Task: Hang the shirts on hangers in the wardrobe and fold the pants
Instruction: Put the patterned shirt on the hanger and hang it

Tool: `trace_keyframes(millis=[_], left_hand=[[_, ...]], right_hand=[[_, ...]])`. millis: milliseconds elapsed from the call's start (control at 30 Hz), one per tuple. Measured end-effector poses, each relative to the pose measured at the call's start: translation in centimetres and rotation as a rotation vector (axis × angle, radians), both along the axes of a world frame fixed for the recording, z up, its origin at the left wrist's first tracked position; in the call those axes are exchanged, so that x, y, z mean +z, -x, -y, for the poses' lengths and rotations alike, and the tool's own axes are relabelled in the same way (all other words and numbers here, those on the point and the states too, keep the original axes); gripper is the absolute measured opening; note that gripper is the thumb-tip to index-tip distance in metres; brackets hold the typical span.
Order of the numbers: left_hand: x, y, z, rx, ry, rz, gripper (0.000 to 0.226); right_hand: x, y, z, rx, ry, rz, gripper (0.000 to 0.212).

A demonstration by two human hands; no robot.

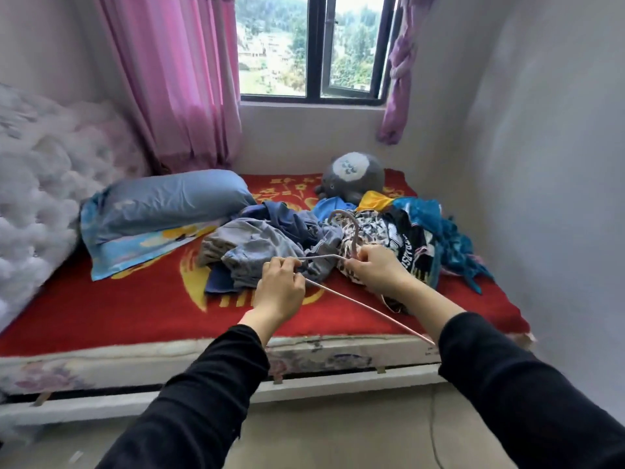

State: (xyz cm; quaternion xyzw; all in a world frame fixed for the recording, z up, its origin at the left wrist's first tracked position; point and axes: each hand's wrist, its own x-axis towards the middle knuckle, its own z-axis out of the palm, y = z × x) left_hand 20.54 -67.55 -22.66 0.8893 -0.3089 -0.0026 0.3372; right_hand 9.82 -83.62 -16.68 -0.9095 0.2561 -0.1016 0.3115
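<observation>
Bed [135,299] holds a clothes pile [270,245]; left hand [280,287] and right hand [375,269], fingers [291,264] pinching a hanger [355,304]. Next, I'd guess: grab a shirt.

Hanger [372,312] end behind right sleeve [507,384]; pink curtain [169,79] past top edge.

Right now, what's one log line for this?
left hand: grips hanger | right hand: grips hanger near hook | clothes pile: on red blanket
</observation>
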Motion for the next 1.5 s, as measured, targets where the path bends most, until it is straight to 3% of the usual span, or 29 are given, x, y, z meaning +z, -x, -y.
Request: trace_keyframes(millis=[400, 600, 800, 933, 1067, 1233, 1333, 1400, 1500], left_hand=[[-5.4, -14.2, 24.5, -0.226, -0.174, -0.116, 0.03], [-10.2, -18.3, 35.9, -0.263, -0.243, -0.194, 0.03], [-16.3, -20.2, 46.7, -0.23, -0.339, -0.318, 0.028], [-20.6, -20.9, 51.2, -0.258, -0.428, -0.383, 0.041], [-24.7, -22.3, 54.1, -0.299, -0.487, -0.321, 0.066], [-28.7, -23.7, 56.3, -0.427, -0.602, -0.072, 0.085], [-29.9, -24.3, 56.9, -0.426, -0.644, -0.027, 0.075], [-29.8, -24.9, 57.2, -0.439, -0.635, -0.001, 0.051], [-27.5, -26.1, 57.5, -0.427, -0.501, -0.251, 0.024]], right_hand=[[-6.3, -10.6, 20.7, -0.25, -0.139, -0.089, 0.026], [-10.0, -13.6, 34.2, -0.478, -0.133, -0.072, 0.035], [-15.4, -18.4, 45.7, -0.489, -0.143, -0.058, 0.033], [-18.6, -20.7, 50.8, -0.473, -0.144, -0.026, 0.036], [-22.3, -21.7, 53.6, -0.451, -0.147, 0.011, 0.039], [-26.2, -21.6, 55.1, -0.437, -0.264, -0.062, 0.038], [-27.7, -21.8, 54.9, -0.447, -0.394, -0.063, 0.04], [-28.0, -22.1, 54.6, -0.483, -0.495, -0.049, 0.04], [-27.2, -22.6, 54.3, -0.501, -0.537, -0.033, 0.036]])
